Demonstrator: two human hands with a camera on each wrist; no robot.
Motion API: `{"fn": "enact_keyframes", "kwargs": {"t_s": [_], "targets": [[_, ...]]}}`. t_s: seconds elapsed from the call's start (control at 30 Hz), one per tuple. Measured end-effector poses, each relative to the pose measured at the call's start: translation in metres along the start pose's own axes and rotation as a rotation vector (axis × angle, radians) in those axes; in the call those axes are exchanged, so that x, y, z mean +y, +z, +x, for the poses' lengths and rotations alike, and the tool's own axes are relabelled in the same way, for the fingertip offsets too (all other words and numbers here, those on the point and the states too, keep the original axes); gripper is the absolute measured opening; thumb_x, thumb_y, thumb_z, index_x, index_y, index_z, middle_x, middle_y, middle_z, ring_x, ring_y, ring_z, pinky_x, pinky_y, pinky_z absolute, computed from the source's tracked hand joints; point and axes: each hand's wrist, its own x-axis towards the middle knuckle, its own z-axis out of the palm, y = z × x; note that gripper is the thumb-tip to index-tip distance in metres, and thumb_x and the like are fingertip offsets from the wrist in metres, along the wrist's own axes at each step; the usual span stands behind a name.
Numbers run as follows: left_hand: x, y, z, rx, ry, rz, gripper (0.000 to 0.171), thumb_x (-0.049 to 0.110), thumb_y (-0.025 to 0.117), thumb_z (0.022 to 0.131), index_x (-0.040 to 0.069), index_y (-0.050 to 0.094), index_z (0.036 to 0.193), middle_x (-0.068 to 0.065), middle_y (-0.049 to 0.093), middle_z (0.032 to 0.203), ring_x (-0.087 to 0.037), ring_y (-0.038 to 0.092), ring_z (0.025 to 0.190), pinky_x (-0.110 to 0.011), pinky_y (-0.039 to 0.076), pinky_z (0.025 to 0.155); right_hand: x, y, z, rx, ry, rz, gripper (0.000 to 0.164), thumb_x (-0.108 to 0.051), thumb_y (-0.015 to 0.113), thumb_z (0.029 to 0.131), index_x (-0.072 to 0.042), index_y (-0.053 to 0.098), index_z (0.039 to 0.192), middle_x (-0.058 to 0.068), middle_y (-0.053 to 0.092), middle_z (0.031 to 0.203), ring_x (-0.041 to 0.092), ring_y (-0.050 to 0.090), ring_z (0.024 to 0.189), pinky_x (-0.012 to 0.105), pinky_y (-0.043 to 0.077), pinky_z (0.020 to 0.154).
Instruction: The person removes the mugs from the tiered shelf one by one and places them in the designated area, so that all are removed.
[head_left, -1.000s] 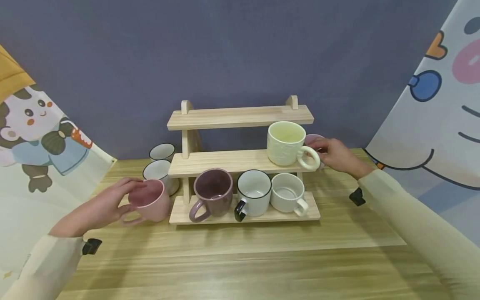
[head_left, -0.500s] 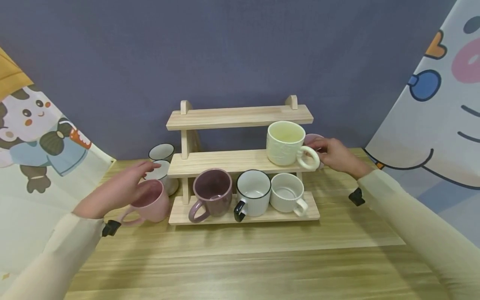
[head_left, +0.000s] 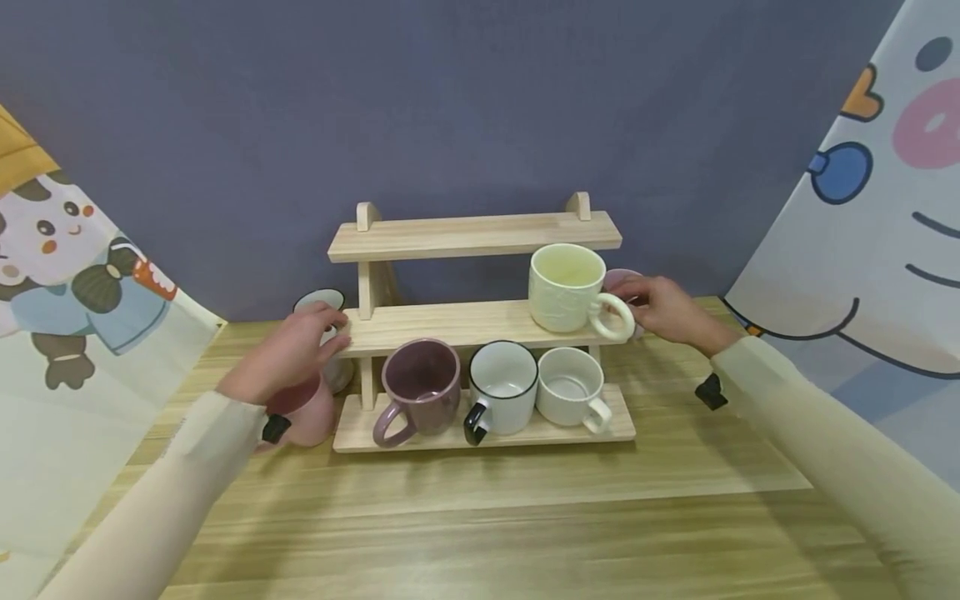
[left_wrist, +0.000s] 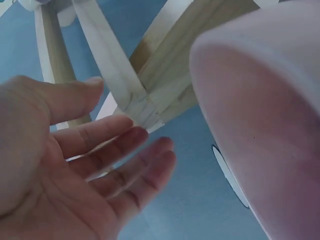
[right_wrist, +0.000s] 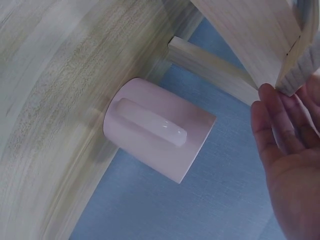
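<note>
A three-tier wooden display rack [head_left: 442,325] stands on the table. At the left end of its middle shelf is my left hand [head_left: 292,354], fingers loosely bent and thumb apart; the left wrist view shows its fingertips [left_wrist: 137,135] right at the plank's end. A pink mug [head_left: 315,415] sits below this hand, partly covered by it. On the opposite side, my right hand [head_left: 667,310] grips the same shelf's right end, its fingers [right_wrist: 272,107] against the plank. A pale yellow mug [head_left: 566,292] stands beside it on that shelf, and a lilac mug [right_wrist: 155,130] stands behind on the table.
On the bottom shelf are a purple mug [head_left: 423,387], a white mug [head_left: 504,392] with black rim and handle, and a cream cup [head_left: 570,387]. White mugs with dark rims [head_left: 318,298] stand left of the rack. A grey-blue cloth [head_left: 480,108] hangs behind.
My left hand has let go of the pink mug and moved up and right to the middle shelf's left end. The right hand stays at the rack's right end.
</note>
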Motion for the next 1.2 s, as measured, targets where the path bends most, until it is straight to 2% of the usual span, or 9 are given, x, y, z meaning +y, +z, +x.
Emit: {"fn": "enact_keyframes", "kwargs": {"t_s": [0.17, 0.3, 0.4, 0.47, 0.57, 0.63, 0.87, 1.1, 1.2], "targets": [[0.001, 0.003, -0.001, 0.039, 0.021, 0.008, 0.021, 0.005, 0.064, 0.089, -0.009, 0.061, 0.103, -0.019, 0.055, 0.101, -0.035, 0.058, 0.089, -0.047, 0.045, 0.080, -0.002, 0.000, -0.001, 0.013, -0.016, -0.017, 0.022, -0.001, 0.063, 0.089, 0.003, 0.067, 0.110, 0.017, 0.065, 0.107, 0.029, 0.061, 0.093, 0.044, 0.050, 0.076], [0.000, 0.004, 0.000, 0.074, 0.075, 0.021, 0.018, 0.004, 0.065, 0.087, -0.008, 0.062, 0.100, -0.017, 0.055, 0.096, -0.035, 0.058, 0.086, -0.046, 0.046, 0.079, -0.017, -0.012, -0.003, 0.120, -0.032, -0.044, 0.019, -0.005, 0.058, 0.094, 0.000, 0.067, 0.110, 0.013, 0.063, 0.109, 0.028, 0.059, 0.097, 0.046, 0.047, 0.080], [-0.001, 0.004, 0.001, 0.087, 0.113, 0.038, 0.015, 0.004, 0.065, 0.087, -0.007, 0.063, 0.097, -0.016, 0.056, 0.093, -0.034, 0.058, 0.085, -0.046, 0.046, 0.078, -0.036, -0.026, -0.003, 0.216, -0.052, -0.064, 0.020, -0.013, 0.056, 0.096, -0.003, 0.068, 0.109, 0.008, 0.063, 0.105, 0.024, 0.059, 0.097, 0.041, 0.046, 0.081], [-0.002, 0.003, 0.002, 0.084, 0.124, 0.044, 0.014, 0.005, 0.065, 0.088, -0.006, 0.063, 0.096, -0.015, 0.056, 0.092, -0.034, 0.058, 0.084, -0.046, 0.046, 0.078, -0.049, -0.035, 0.000, 0.231, -0.057, -0.077, 0.022, -0.019, 0.057, 0.096, -0.006, 0.067, 0.111, 0.004, 0.062, 0.106, 0.020, 0.058, 0.096, 0.035, 0.044, 0.081], [-0.002, 0.001, 0.002, 0.066, 0.117, 0.044, 0.012, 0.006, 0.065, 0.088, -0.005, 0.064, 0.095, -0.014, 0.057, 0.091, -0.033, 0.058, 0.083, -0.046, 0.046, 0.078, -0.071, -0.042, 0.010, 0.169, -0.033, -0.083, 0.031, -0.030, 0.060, 0.094, -0.008, 0.065, 0.115, 0.003, 0.058, 0.110, 0.020, 0.057, 0.099, 0.034, 0.044, 0.085], [-0.002, 0.000, 0.003, 0.045, 0.104, 0.047, 0.013, 0.006, 0.065, 0.088, -0.004, 0.064, 0.095, -0.014, 0.057, 0.092, -0.033, 0.058, 0.085, -0.046, 0.045, 0.079, -0.084, -0.041, 0.018, 0.110, -0.002, -0.096, 0.041, -0.037, 0.062, 0.091, -0.007, 0.062, 0.119, 0.006, 0.057, 0.112, 0.024, 0.055, 0.102, 0.040, 0.043, 0.088], [0.004, -0.001, 0.008, -0.023, 0.066, 0.061, 0.011, 0.011, 0.064, 0.090, 0.000, 0.065, 0.091, -0.013, 0.057, 0.092, -0.031, 0.056, 0.087, -0.045, 0.044, 0.083, -0.112, -0.030, 0.040, -0.039, 0.152, -0.239, 0.087, -0.068, 0.061, 0.077, 0.000, 0.052, 0.131, 0.017, 0.050, 0.126, 0.033, 0.046, 0.113, 0.051, 0.036, 0.094], [0.009, 0.006, 0.017, -0.017, 0.065, 0.076, 0.012, 0.014, 0.066, 0.089, 0.002, 0.062, 0.088, -0.011, 0.055, 0.088, -0.031, 0.055, 0.085, -0.045, 0.045, 0.080, -0.114, -0.035, 0.038, -0.018, 0.205, -0.281, 0.087, -0.064, 0.066, 0.073, 0.002, 0.054, 0.127, 0.019, 0.052, 0.125, 0.039, 0.044, 0.118, 0.056, 0.032, 0.096], [0.010, 0.006, 0.018, -0.002, 0.076, 0.074, 0.013, 0.013, 0.068, 0.087, 0.002, 0.061, 0.086, -0.010, 0.054, 0.085, -0.032, 0.056, 0.082, -0.046, 0.045, 0.078, -0.112, -0.044, 0.028, 0.005, 0.195, -0.274, 0.084, -0.062, 0.068, 0.074, 0.001, 0.054, 0.128, 0.016, 0.052, 0.121, 0.037, 0.047, 0.110, 0.052, 0.037, 0.090]]}}
